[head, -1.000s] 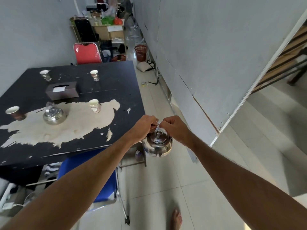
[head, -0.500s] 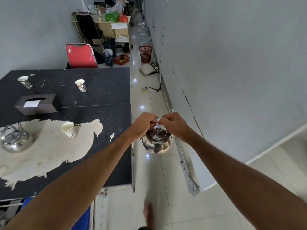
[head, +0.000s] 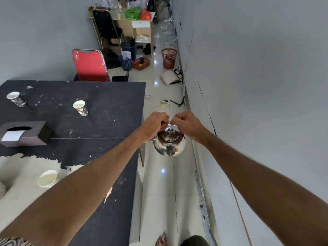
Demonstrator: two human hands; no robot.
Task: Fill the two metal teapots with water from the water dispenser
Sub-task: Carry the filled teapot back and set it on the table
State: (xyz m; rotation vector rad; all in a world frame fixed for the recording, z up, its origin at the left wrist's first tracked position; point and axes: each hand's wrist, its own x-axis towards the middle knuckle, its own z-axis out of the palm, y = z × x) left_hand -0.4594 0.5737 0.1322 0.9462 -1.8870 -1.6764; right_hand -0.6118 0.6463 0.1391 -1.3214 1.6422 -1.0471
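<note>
A shiny metal teapot (head: 169, 143) with its lid on hangs in the air over the tiled aisle, just right of the black table (head: 110, 107). My left hand (head: 154, 123) and my right hand (head: 186, 125) both grip its thin wire handle from either side, fingers curled round it. The second teapot and the water dispenser are out of view.
On the table stand three paper cups (head: 80, 108), (head: 16, 98), (head: 47, 178) and a dark tissue box (head: 24, 133). A grey wall (head: 257, 86) runs along the right. Down the aisle are a red chair (head: 89, 65), a red basket (head: 169, 58), a white bag (head: 170, 77) and a desk (head: 134, 23).
I have walked forward along the table's right side carrying the teapot. The other teapot on the table slid left out of view. Both hands keep their grip on the handle.
</note>
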